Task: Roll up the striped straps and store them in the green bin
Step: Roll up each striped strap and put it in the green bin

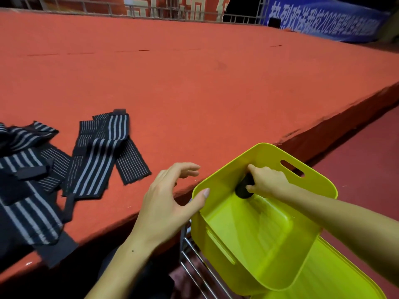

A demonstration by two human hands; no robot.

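Rolled strap (244, 187) gripped under right hand (266, 182) fingers, inside green bin (319, 190)

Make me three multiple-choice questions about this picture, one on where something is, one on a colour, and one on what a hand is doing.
1. Where do the unrolled striped straps lie?
A. In the bin
B. On the red surface, left of the hands
C. On the metal rack

2. What colour is the bin?
A. Blue
B. Yellow-green
C. White

3. What is the right hand doing?
A. Gripping a dark rolled strap inside the bin
B. Resting flat on the red surface
C. Holding the banner

Answers: 1 B, they are spread flat on the red surface. 2 B, its walls are bright yellow-green. 3 A, its fingers curl round the roll; the left hand is open.
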